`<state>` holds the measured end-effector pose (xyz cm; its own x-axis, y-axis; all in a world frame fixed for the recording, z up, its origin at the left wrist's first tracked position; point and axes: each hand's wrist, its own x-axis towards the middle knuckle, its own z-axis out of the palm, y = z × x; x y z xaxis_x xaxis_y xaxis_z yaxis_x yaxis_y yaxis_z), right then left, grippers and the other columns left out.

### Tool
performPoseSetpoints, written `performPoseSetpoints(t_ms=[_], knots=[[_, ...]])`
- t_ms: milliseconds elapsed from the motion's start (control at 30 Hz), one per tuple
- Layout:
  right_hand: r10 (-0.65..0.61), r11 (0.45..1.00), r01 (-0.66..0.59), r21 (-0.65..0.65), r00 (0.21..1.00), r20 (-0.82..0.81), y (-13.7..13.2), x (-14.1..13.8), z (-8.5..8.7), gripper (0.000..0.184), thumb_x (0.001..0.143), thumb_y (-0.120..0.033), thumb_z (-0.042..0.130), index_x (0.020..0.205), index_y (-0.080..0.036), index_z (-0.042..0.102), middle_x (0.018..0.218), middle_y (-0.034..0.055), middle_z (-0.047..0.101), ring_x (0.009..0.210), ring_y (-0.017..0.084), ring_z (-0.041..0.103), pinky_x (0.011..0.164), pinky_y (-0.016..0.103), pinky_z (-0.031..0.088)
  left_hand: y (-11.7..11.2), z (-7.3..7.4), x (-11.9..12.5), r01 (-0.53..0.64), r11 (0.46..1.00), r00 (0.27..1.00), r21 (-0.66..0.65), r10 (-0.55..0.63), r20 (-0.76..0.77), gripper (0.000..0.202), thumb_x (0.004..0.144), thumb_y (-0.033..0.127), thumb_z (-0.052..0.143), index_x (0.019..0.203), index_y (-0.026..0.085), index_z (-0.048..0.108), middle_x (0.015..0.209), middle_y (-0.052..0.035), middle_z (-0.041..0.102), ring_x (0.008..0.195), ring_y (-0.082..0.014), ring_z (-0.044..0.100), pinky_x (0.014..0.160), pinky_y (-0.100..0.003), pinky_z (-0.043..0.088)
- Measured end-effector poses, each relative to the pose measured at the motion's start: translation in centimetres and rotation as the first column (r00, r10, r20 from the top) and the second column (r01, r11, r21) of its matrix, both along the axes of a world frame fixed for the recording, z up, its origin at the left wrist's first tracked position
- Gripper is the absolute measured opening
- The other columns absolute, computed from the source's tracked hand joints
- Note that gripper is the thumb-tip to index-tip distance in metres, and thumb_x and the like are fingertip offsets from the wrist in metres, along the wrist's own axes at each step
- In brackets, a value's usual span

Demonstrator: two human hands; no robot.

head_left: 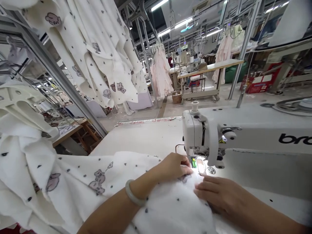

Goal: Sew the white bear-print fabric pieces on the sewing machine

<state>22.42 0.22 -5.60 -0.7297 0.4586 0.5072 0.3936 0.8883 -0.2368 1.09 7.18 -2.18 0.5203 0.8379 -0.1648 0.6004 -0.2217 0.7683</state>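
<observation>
White fleecy fabric (170, 204) printed with grey-pink animals and small dark marks lies across the sewing machine's table. My left hand (170, 167), with a pale bangle on its wrist, is closed on the fabric just left of the lit needle area, thumb and fingers bent together. My right hand (219, 191) holds the fabric's right edge, its fingers bent and pressed together; its thumb is hidden. Between and just beyond my fingertips is the green presser foot part (194, 162) of the white sewing machine (255, 130). The needle itself is lost in glare.
Matching printed fabric (97, 55) hangs from a rail at upper left, and more hangs on a white hanger (24, 97) below. A grey metal post (58, 78) slants behind them. Further off stand a wooden-topped worktable (212, 67), pink garments (161, 71) and a red box (258, 84).
</observation>
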Motion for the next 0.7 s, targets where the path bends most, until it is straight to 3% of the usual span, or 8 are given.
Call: performPoseSetpoints(t_ms=[100,233,367,567,700], knots=[[0.045,0.999,-0.047,0.018,0.997,0.066,-0.7,0.0,0.0,0.034,0.101,-0.004,0.039,0.108,-0.021,0.069,0.093,0.0063,0.074,0.082,0.02,0.069,0.074,0.032,0.055,-1.3,-0.3,-0.1,-0.024,0.997,0.997,0.071,0.028,-0.068,0.014,0.085,0.033,0.069,0.078,0.021,0.069,0.083,0.0012,0.072,0.082,-0.018,0.063,0.075,-0.027,0.043],[0.008,0.992,-0.018,0.124,0.997,0.082,-0.7,0.2,0.4,0.038,0.097,0.0,0.035,0.107,-0.018,0.068,0.095,0.0078,0.075,0.079,0.02,0.069,0.066,0.031,0.054,-1.6,-0.4,0.2,-0.007,0.996,0.986,0.088,0.022,-0.165,0.014,0.089,0.035,0.067,0.086,0.022,0.07,0.091,-0.0004,0.075,0.086,-0.0203,0.065,0.076,-0.028,0.044],[-0.022,0.985,0.007,0.171,0.996,0.087,0.0,0.2,1.0,0.036,0.102,-0.006,0.036,0.11,-0.016,0.069,0.095,0.0094,0.075,0.081,0.021,0.07,0.063,0.031,0.054,-1.4,0.0,0.4,-0.005,0.996,0.985,0.085,0.019,-0.173,0.013,0.088,0.033,0.069,0.084,0.021,0.07,0.091,-0.0005,0.075,0.086,-0.0201,0.065,0.076,-0.029,0.044],[-0.03,0.956,0.012,0.293,0.998,0.057,0.9,0.2,0.9,0.04,0.11,-0.02,0.034,0.1,-0.015,0.072,0.103,0.0108,0.077,0.091,0.023,0.071,0.085,0.038,0.057,-1.9,0.4,0.8,-0.01,0.994,0.972,0.108,0.035,-0.233,0.017,0.09,0.036,0.069,0.096,0.02,0.069,0.101,-0.0046,0.074,0.092,-0.0238,0.065,0.08,-0.032,0.047],[-0.049,0.961,0.03,0.275,0.997,0.062,1.1,0.6,-0.1,0.039,0.11,-0.021,0.034,0.119,-0.014,0.071,0.113,0.0112,0.076,0.097,0.023,0.07,0.09,0.041,0.055,-2.4,0.2,1.0,-0.036,0.985,0.964,0.171,0.079,-0.252,0.017,0.09,0.032,0.069,0.101,0.018,0.068,0.114,-0.0093,0.069,0.105,-0.0269,0.063,0.092,-0.036,0.049]])
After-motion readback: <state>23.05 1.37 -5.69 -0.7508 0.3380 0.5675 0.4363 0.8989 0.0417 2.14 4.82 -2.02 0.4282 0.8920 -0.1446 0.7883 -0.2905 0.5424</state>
